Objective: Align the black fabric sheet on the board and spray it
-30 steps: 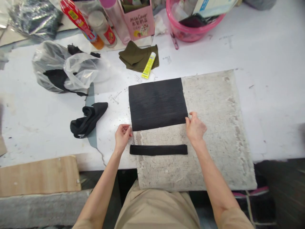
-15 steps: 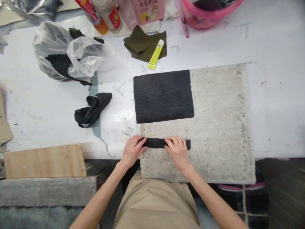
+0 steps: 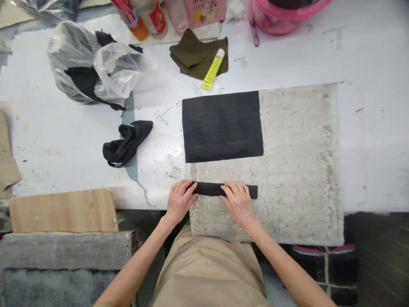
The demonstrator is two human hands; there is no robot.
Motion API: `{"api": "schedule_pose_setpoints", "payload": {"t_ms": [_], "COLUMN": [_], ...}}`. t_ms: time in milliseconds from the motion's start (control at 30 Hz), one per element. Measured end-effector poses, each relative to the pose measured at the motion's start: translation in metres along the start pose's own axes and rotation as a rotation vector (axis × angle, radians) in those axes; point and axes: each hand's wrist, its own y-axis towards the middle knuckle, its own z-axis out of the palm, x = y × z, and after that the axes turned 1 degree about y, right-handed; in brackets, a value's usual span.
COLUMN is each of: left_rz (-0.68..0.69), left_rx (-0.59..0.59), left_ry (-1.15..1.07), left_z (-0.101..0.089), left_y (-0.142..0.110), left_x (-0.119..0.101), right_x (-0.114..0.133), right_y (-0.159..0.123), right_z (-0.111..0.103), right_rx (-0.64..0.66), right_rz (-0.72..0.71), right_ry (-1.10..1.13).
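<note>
A narrow black fabric strip (image 3: 209, 189) lies across the near part of a worn greyish board (image 3: 297, 170). My left hand (image 3: 180, 199) pinches the strip's left end between thumb and fingers. Further right, my right hand (image 3: 237, 200) grips it too, and its right end sticks out past my fingers. Beyond the strip, a black ribbed fabric rectangle (image 3: 223, 126) lies flat, partly on the board's left side.
A crumpled black cloth (image 3: 126, 143) and a clear plastic bag (image 3: 73, 64) with black scraps lie left. Olive fabric pieces (image 3: 191, 53) sit under a yellow tube (image 3: 213, 69). A pink basin (image 3: 284, 21), a pen (image 3: 254, 34) and bottles (image 3: 156, 19) stand at the back. A wooden board (image 3: 64, 211) is near left.
The whole view has shifted slightly, so things appear a little further right and higher. Both hands stay on the strip, in nearly the same places.
</note>
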Motion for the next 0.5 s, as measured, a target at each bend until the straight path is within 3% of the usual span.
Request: {"api": "schedule_pose_setpoints", "payload": {"t_ms": [100, 267, 400, 500], "left_rz": [-0.066, -0.166, -0.090, -0.031], "left_rx": [0.067, 0.278, 0.426, 0.449], "left_ry": [0.007, 0.134, 0.092, 0.010], "left_z": [-0.005, -0.015, -0.025, -0.031], "left_y": [0.007, 0.028, 0.038, 0.036], "left_x": [0.002, 0.007, 0.013, 0.017], "right_x": [0.006, 0.013, 0.012, 0.011], "right_y": [0.011, 0.028, 0.029, 0.025], "right_z": [-0.003, -0.005, -0.007, -0.008], "right_rx": [0.048, 0.186, 0.251, 0.252], "right_rz": [0.023, 0.036, 0.016, 0.010], "right_ry": [-0.076, -0.192, -0.161, -0.143]}}
